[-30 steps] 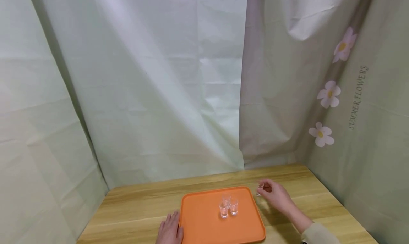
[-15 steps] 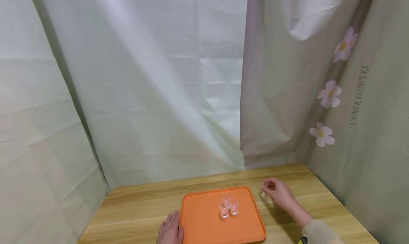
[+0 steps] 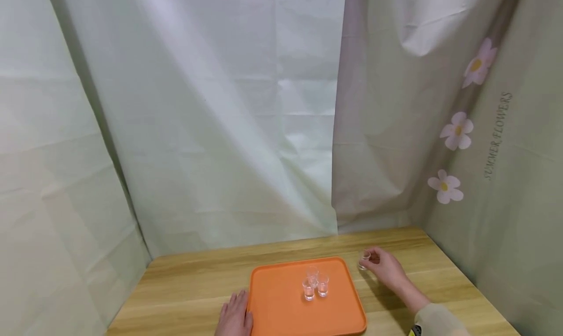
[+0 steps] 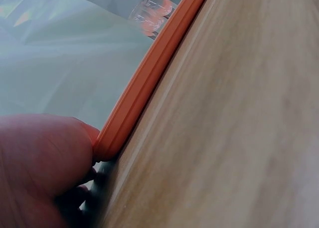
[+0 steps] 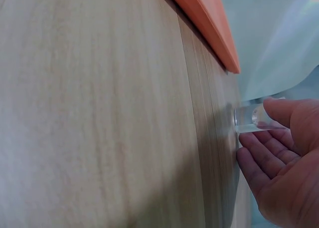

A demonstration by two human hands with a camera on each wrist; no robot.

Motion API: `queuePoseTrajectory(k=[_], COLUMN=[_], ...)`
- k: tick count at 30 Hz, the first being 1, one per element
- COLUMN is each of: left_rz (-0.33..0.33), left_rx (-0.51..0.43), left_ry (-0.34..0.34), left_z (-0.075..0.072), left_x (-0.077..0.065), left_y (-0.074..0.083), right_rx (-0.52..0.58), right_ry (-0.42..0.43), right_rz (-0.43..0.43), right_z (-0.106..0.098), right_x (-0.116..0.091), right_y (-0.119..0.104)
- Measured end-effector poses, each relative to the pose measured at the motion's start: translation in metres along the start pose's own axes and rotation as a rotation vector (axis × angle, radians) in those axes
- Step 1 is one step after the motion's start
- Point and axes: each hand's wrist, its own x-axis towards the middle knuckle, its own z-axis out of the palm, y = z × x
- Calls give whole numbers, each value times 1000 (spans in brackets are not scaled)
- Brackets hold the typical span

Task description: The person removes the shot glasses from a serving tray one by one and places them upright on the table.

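Note:
Just beyond the right edge of the orange tray (image 3: 281, 321), my right hand (image 3: 386, 267) pinches a small clear shot glass (image 5: 245, 118) between thumb and fingers. In the right wrist view the glass's base is down at the tabletop, and its upper part is partly hidden by the thumb. Three more shot glasses (image 3: 309, 291) stand upright in a close group on the tray, right of its middle. My left hand (image 3: 234, 316) lies on the table at the tray's left side, fingers extended. Its thumb touches the tray's edge, also seen in the left wrist view.
The wood-grain table (image 3: 189, 287) extends on both sides of the tray and behind it. Pale green curtains (image 3: 220, 131) enclose the table at the back and both sides; the right one bears printed flowers (image 3: 456, 131) and lettering.
My right hand has moved slightly right with its shot glass, away from the tray's edge, then stays in place. The left hand, tray and grouped glasses have not moved.

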Motion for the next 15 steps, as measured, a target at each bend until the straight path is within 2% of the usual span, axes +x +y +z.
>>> queuePoseTrajectory(k=[15], left_rz=[-10], left_rx=[-4], left_ry=[20], left_z=[-3], left_x=[-2], left_y=[6], right_rx=[7], right_ry=[-34], right_rz=[0], right_z=[0], right_x=[-1], right_y=[2])
